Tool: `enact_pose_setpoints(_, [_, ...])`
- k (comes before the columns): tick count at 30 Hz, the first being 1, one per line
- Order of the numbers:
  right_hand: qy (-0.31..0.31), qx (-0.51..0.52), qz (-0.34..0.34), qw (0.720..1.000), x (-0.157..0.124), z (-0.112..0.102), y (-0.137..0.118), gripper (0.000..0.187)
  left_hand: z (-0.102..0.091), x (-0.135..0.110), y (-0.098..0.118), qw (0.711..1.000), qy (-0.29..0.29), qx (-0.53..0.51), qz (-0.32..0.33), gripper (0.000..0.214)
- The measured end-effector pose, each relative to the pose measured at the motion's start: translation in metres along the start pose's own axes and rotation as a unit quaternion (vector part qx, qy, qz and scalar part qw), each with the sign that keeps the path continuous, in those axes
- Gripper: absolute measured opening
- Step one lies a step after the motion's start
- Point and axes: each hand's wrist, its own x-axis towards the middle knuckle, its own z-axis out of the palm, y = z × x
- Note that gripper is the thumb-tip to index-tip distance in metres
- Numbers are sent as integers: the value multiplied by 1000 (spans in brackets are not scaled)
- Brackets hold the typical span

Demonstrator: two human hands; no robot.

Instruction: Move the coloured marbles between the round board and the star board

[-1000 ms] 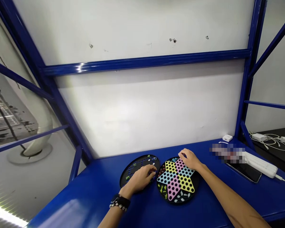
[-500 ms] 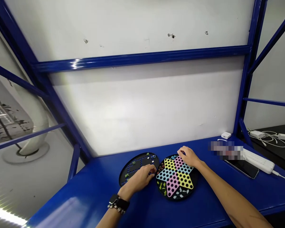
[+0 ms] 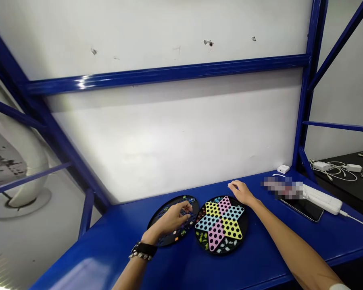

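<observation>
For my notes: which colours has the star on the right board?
The star: yellow, pink, light blue; head view.

Smartphone (image 3: 302,210), white power strip (image 3: 322,199), blue steel frame (image 3: 169,71)

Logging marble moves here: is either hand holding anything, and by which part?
The right hand holds nothing visible. The left hand, over the round black board, hides whether it pinches a marble; that cannot be told.

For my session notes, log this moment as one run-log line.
Left hand: over black round marble board, grip unclear | Right hand: at rim of star-shaped Chinese checkers board, empty | Marbles: on both boards
</observation>
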Motion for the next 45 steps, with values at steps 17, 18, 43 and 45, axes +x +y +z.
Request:
enact_pose_setpoints(17, [-5,123,92,988,7,2,18,65,78,101,107,977,-23,66,200,22])
enact_pose_setpoints(18, [-11,122,88,989,6,2,18,65,77,99,105,977,-20,57,206,24])
enact_pose_setpoints(43, [-21,39,91,995,-5,12,15,62,27,69,-33,995,81,50,-29,15])
enact_pose_setpoints(45, [-18,45,93,994,-5,13,17,63,22,69,-35,996,77,32,-31,12])
